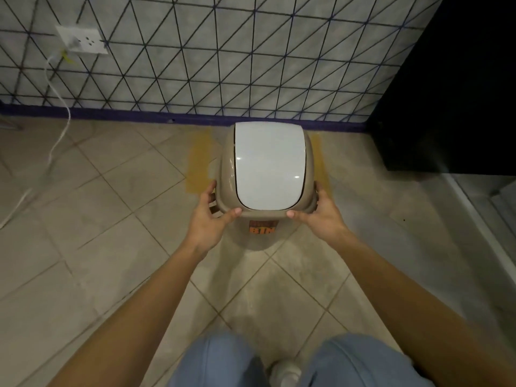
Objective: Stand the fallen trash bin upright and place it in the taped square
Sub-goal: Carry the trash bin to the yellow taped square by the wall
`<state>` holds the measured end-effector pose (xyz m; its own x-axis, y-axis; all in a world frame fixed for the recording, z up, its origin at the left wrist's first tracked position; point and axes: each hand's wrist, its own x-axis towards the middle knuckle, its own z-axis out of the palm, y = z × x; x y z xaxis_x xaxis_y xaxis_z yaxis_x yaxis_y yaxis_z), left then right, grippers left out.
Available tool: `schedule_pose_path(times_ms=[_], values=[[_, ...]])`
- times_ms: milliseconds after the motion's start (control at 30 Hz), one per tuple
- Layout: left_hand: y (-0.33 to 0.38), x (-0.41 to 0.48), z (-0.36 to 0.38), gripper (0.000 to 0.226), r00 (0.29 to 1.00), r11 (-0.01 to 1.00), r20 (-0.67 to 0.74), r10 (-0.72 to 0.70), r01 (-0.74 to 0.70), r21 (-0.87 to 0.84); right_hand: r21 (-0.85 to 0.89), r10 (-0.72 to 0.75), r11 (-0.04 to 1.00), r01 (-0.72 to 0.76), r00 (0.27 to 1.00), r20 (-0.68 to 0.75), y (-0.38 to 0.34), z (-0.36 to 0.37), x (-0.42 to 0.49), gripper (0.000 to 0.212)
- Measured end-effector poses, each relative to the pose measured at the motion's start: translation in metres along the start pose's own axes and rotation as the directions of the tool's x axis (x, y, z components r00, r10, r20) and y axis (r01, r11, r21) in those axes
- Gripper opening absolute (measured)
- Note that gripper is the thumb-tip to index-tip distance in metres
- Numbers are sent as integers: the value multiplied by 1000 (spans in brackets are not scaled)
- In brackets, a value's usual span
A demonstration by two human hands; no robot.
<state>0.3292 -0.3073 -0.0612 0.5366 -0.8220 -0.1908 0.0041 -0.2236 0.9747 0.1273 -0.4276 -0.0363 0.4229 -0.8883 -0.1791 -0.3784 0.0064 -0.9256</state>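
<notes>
A beige trash bin [268, 166] with a white swing lid stands upright on the tiled floor, close to the wall. An orange label reading BIN shows on its front. My left hand [213, 216] grips the left side of its top rim, thumb on the front edge. My right hand [319, 213] grips the right side the same way. Yellow tape strips [199, 163] of the taped square show on the floor to the left and right of the bin; the bin hides the rest of the square.
A tiled wall [195, 65] with a dark baseboard runs just behind the bin. A wall socket [82, 40] with a white cable hanging to the floor is at the upper left. A dark cabinet [452, 93] stands at the right. My knees are at the bottom.
</notes>
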Motion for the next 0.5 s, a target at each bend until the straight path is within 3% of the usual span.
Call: schedule_pose_path(times_ms=[200,300,400,500], values=[[5,26,2,88,1000,999,20,8,-7,-35,20,-26,999,27,999,-19,1,0,24,91],[7,33,4,85,999,999,8,37,-37,-4,-111,-69,992,60,995,-77,-3,2,30,91],[12,35,9,80,986,976,-59,157,-145,163,-267,-186,953,144,973,-140,-6,5,30,96],[16,31,12,81,934,876,-69,350,-300,376,-343,-303,905,250,947,-108,-7,4,31,100]])
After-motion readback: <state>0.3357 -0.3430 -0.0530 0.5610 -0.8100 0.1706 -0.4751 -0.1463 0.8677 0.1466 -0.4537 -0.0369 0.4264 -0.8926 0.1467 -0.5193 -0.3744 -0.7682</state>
